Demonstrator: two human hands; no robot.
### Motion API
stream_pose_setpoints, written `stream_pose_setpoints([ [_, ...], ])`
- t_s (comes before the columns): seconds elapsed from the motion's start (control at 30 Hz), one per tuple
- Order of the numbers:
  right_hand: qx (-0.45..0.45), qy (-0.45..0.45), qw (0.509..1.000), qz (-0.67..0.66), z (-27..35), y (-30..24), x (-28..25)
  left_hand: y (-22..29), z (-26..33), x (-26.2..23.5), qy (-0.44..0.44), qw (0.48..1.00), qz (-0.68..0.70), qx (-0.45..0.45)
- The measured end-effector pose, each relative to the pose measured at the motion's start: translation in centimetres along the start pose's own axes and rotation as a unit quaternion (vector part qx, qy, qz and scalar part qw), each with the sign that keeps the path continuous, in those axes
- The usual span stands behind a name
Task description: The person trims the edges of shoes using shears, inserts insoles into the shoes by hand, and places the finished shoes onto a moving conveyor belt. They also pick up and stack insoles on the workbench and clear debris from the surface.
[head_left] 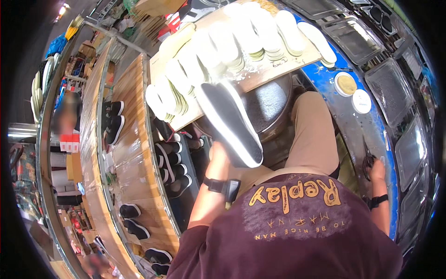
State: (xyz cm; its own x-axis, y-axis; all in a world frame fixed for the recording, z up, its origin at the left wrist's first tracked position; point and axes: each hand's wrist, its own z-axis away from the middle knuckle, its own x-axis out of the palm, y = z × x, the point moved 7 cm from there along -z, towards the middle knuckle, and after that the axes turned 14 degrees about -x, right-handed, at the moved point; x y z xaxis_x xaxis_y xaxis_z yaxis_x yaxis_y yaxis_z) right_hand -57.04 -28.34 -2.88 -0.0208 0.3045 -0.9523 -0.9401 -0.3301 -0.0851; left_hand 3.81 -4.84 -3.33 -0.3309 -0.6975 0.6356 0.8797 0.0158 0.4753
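A black shoe with a white sole edge is held up in front of me, tilted, its one end close to the board of insoles. My left hand grips it from below, and the shoe hides most of the fingers. Over on the right, my right hand is at the bench with its fingers closed at the black handles of a pair of scissors, whose blades point away from me. Stacks of pale insoles stand in rows on a wooden board ahead of me.
The blue-edged metal bench on my right bears a round tub, a white lid and a black pen. Clear plastic trays line its far side. At left, wrapped shelving carries black shoes.
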Motion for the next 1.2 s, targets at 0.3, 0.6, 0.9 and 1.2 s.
stream_pose_setpoints([
  [0.3,-0.164,0.162,0.970,-0.072,-8.6,-7.8,-6.6,0.9,-1.0,12.7,0.109,0.492,-0.818,0.279],
  [0.6,-0.502,0.271,0.791,-0.222,-22.9,-38.9,-16.6,11.4,-4.2,25.0,0.074,0.474,-0.778,0.406],
  [0.9,-0.501,0.231,0.833,-0.045,-29.0,-48.8,-18.1,9.9,-15.2,30.8,0.056,0.318,-0.869,0.376],
  [1.2,-0.509,0.331,0.794,0.038,-27.9,-49.7,-16.0,16.6,-4.1,29.6,0.173,0.462,-0.643,0.587],
])
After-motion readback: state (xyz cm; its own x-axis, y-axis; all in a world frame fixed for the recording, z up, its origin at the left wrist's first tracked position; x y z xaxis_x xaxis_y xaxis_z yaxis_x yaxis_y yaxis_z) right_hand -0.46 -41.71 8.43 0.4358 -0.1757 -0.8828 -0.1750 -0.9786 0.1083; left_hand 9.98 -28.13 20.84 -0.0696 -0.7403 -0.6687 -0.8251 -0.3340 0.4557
